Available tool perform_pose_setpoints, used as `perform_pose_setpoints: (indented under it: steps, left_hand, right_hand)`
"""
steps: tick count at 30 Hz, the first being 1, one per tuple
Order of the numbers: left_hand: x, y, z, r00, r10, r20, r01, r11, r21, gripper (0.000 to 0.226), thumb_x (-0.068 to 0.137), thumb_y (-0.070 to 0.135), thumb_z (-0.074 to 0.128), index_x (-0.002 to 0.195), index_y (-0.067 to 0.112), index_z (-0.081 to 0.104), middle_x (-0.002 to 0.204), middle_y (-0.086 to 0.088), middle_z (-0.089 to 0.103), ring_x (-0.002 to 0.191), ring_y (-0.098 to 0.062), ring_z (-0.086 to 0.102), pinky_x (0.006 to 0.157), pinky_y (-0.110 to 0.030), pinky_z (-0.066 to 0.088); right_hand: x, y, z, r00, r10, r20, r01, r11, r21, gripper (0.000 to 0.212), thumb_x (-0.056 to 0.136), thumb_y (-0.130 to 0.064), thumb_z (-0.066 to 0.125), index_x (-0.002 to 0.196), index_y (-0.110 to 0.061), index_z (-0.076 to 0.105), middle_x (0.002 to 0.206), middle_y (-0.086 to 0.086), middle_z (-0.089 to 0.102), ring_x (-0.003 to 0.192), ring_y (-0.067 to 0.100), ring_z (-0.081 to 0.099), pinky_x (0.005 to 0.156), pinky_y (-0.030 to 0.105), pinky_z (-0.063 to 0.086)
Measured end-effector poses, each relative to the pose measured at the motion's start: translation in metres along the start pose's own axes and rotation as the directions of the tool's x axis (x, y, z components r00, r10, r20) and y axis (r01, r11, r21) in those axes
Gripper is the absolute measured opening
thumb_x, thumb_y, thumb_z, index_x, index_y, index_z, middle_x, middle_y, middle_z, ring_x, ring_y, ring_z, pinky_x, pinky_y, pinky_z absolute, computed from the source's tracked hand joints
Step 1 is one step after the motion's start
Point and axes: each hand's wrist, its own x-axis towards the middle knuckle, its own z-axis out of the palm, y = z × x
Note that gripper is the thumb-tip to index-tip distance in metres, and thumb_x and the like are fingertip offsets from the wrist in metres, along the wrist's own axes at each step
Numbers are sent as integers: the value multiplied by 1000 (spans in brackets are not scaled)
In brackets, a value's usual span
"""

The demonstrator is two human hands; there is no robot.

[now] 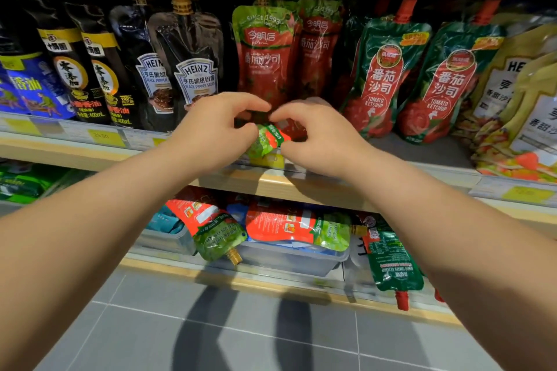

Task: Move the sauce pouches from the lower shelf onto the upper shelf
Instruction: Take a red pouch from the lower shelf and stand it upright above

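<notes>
We see the upper shelf [301,181] edge just under both hands, standing ketchup pouches [265,54] right behind them. Left hand [217,126] and right hand [319,135] pinch one red-green sauce pouch [269,137] between them; more pouches [289,227] lie below the wrists.

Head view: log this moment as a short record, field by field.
setting: store shelving, upper shelf above lower shelf
left hand: gripping the red-green pouch
right hand: gripping the same pouch
pouch position: at the upper shelf's front edge, before the standing red pouches
left on lower shelf: two red-green pouches, one dark green pouch, lying flat
neighbours above: black pepper sauce pouches, tomato ketchup pouches
</notes>
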Motion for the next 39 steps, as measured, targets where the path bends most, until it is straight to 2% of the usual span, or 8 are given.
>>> perform_pose_setpoints:
  steps: [5,11,14,19,24,28,32,39]
  left_hand:
    - [-9,-12,-2,1000,-20,12,19,997,74,27,88,32,59,113,26,68,111,7,68,100,-7,56,82,-21,37]
    - [-18,-14,-1,993,-66,-96,56,993,-100,20,90,38,57,96,29,73,86,9,72,83,-3,60,69,-16,41]
    - [-19,-10,-1,988,-37,-151,7,981,-196,24,92,43,53,95,29,72,82,11,69,76,6,57,66,-10,40]
    - [-14,2,0,983,-6,-185,-63,930,-363,40,87,59,38,103,34,63,97,18,65,96,0,59,86,-33,50]
    - [11,22,17,977,-63,-206,-54,854,-517,46,72,61,64,108,34,56,106,12,69,101,-3,64,91,-37,53]
    - [33,30,31,971,-112,-209,14,907,-421,55,66,46,77,110,19,57,99,3,70,94,-12,66,82,-36,55]
    - [44,34,47,960,-156,-233,80,948,-307,42,74,25,74,109,13,55,78,4,64,77,-14,63,51,-12,42]
    - [51,37,55,955,-166,-247,81,943,-321,43,76,22,76,111,10,55,98,-7,68,91,-24,63,81,-39,54]
  right_hand:
    - [-4,-3,11,992,-104,-76,86,974,-208,47,76,-45,67,118,-28,56,121,-4,61,114,21,50,88,44,47]
    - [-15,0,24,938,-267,-220,173,913,-371,19,92,-30,50,99,-19,62,105,1,68,100,24,58,67,42,51]
    - [-16,-2,19,901,-206,-381,120,964,-239,19,92,-27,47,100,-16,61,93,3,69,91,27,60,66,45,50]
    - [-16,-3,2,835,-39,-548,70,997,36,14,93,-23,47,97,-19,60,84,-2,67,78,21,61,67,46,50]
    - [-7,1,-13,765,161,-623,1,968,252,16,90,-20,51,98,-12,63,90,2,68,85,20,62,77,44,51]
    - [3,7,-27,733,278,-621,-6,916,402,15,89,-24,55,99,-15,63,87,0,66,82,17,62,76,37,52]
    - [11,12,-31,736,345,-582,8,856,518,7,88,-24,58,92,-19,60,85,1,63,86,25,63,77,48,54]
    - [8,31,-27,802,362,-476,-35,823,567,24,87,-17,57,111,-20,59,97,6,67,94,22,63,84,45,54]
